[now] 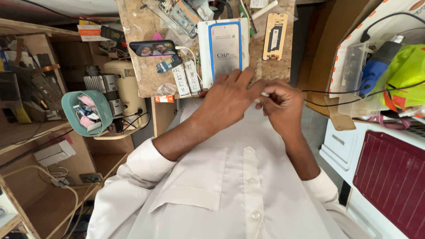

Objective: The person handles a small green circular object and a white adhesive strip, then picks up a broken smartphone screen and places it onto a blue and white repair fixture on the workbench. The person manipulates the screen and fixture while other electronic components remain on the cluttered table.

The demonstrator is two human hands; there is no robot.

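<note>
Both hands meet at the wooden desk (pixel 133 66)'s near edge: left hand (pixel 228 99) fingers spread, right hand (pixel 283 104) pinching a thin white stick (pixel 264 94), beside the blue-rimmed white phone cover (pixel 223 48) lying lengthwise away.

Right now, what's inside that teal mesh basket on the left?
The teal mesh basket holds a jumble of small pink, white and blue items, too small to identify. Whatever lies deeper is hidden by the basket's wall and the pieces on top.

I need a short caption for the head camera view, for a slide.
Both hands, left hand and right hand, meet at the edge of a wooden workbench beside a blue-framed phone panel.
</note>
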